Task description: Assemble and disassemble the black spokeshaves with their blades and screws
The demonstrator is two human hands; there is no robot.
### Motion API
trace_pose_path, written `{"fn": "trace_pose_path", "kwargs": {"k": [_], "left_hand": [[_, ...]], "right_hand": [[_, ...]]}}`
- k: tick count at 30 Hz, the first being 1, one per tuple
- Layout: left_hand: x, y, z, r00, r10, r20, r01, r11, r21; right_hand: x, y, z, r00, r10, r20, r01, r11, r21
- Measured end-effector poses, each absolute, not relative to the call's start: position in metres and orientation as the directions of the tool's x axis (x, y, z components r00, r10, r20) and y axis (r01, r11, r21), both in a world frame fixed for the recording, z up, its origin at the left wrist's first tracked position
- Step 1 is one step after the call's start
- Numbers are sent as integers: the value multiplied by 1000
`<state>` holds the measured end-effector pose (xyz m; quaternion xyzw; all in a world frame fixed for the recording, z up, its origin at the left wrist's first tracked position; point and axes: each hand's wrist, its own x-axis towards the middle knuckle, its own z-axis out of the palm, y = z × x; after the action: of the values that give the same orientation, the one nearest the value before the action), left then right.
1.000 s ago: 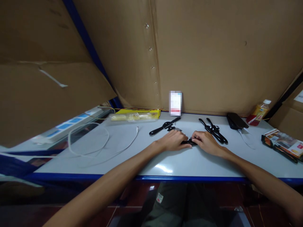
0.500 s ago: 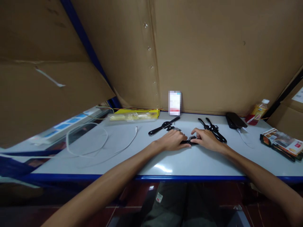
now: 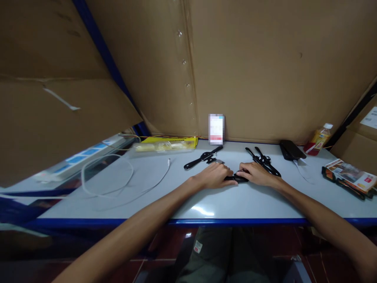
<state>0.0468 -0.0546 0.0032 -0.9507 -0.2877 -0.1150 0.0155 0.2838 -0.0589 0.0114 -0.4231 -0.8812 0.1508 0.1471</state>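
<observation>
A black spokeshave (image 3: 241, 179) lies low over the table between my two hands, mostly covered by them. My left hand (image 3: 216, 175) is closed around its left part, thumb pointing right. On the other side, my right hand (image 3: 255, 173) has its fingers curled and pressed on the middle of the tool; exactly what they touch there is hidden. Beyond my left hand lies another black spokeshave (image 3: 203, 157), with a small dark loose part (image 3: 211, 160) beside it. More black spokeshaves (image 3: 263, 161) lie together just past my right hand.
At the back, a phone (image 3: 216, 129) leans on the cardboard wall, near a yellow packet (image 3: 169, 142). A white cable (image 3: 132, 173) and power strip (image 3: 79, 157) occupy the left. Rightward are a black device (image 3: 291, 150), a drink bottle (image 3: 318, 139) and an orange-black packaged item (image 3: 347, 179).
My right thumb and fingers have come down and closed onto the spokeshave's middle, where the index finger was raised before. My left hand keeps its hold. The view has shifted slightly.
</observation>
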Motion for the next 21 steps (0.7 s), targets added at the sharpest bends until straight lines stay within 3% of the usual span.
{"fn": "trace_pose_path", "kwargs": {"k": [6,9,21], "left_hand": [[48,-57,7,800,570,186,581,-814,-4],[48,-59,9,793,584,172,592,-806,3],[48,-59,9,797,577,178,581,-813,29]], "right_hand": [[286,-48,2,-479,845,239,655,525,-544],[288,-40,-3,-370,888,274,710,460,-533],[290,-43,-3,-284,948,145,947,301,-115]]}}
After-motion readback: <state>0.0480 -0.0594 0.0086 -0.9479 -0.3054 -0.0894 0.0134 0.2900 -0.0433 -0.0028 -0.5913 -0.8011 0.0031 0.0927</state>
